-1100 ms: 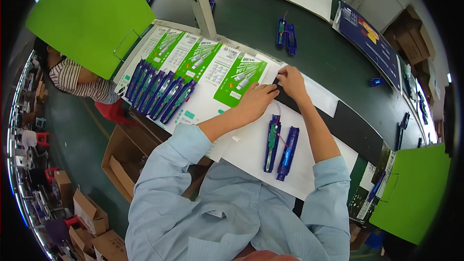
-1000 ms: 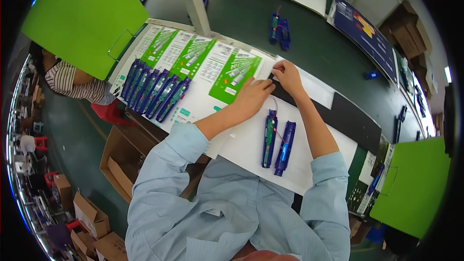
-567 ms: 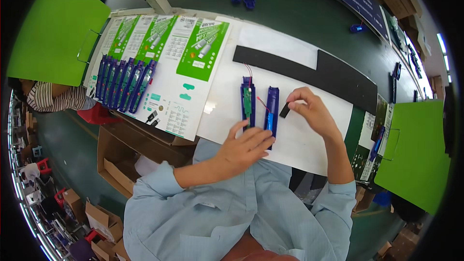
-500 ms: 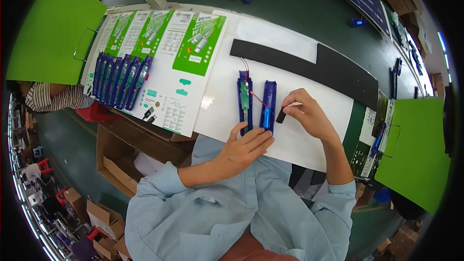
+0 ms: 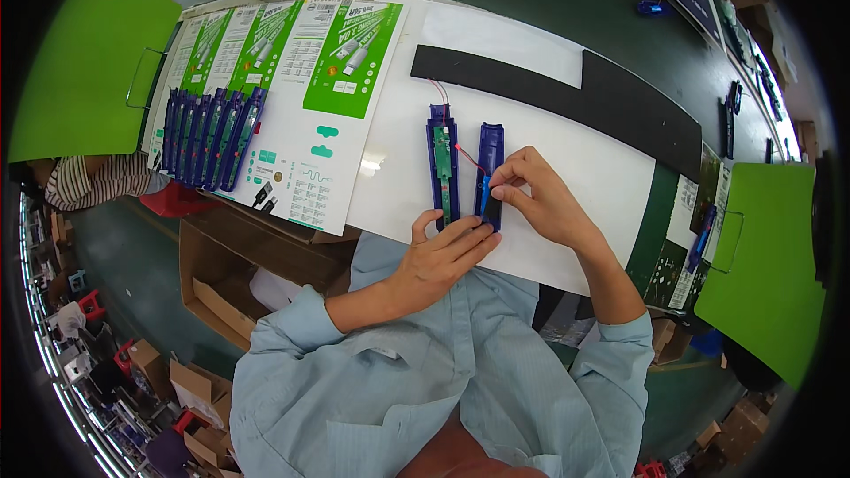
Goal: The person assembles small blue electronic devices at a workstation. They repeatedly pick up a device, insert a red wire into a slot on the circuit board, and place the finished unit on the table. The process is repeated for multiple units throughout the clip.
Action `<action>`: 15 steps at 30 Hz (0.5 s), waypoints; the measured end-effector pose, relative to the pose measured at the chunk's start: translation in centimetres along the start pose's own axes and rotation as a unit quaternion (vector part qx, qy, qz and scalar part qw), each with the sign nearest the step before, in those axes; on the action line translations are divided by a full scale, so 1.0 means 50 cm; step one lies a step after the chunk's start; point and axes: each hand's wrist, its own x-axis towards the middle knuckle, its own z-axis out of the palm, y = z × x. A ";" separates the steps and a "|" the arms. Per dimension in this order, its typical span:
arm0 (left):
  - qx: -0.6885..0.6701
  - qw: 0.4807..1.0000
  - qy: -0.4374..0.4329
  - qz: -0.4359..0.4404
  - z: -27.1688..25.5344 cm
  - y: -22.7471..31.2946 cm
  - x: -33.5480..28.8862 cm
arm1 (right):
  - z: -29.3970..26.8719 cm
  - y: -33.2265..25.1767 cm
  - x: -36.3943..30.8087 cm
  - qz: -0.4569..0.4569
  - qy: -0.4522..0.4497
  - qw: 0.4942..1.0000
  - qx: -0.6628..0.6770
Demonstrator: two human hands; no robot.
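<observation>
Two dark-blue casing halves lie side by side on the white board. The left half (image 5: 431,146) carries a green circuit board (image 5: 443,159); the right half (image 5: 490,137) holds a blue cylindrical battery (image 5: 485,197). A thin red wire (image 5: 469,158) runs between them. My left hand (image 5: 443,257) steadies both lower ends, thumb by the left half and fingertips on the right one. In my right hand (image 5: 536,195), thumb and forefinger pinch a small black foam strip (image 5: 494,209) against the right half, beside the battery. Its far part is hidden by the fingers.
A long black foam sheet (image 5: 531,80) lies along the board's far side. Several filled blue casing halves (image 5: 208,137) stand in a row on printed card at left. Green panels (image 5: 84,71) (image 5: 766,257) flank the bench. An open cardboard box (image 5: 217,279) is below.
My right hand has moved left with the foam strip, from beside the right casing half onto it. My left hand keeps its place on the casings. The whole view has shifted slightly.
</observation>
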 end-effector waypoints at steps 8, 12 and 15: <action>-0.014 1.000 0.007 -0.011 0.002 0.000 0.000 | 0.028 0.007 -0.001 -0.046 0.069 0.996 -0.030; -0.022 1.000 0.007 -0.019 0.002 0.001 0.001 | 0.051 0.011 -0.008 -0.089 0.120 0.988 -0.036; -0.016 1.000 0.005 -0.014 -0.001 0.001 0.002 | 0.063 0.019 -0.013 -0.112 0.149 0.979 -0.077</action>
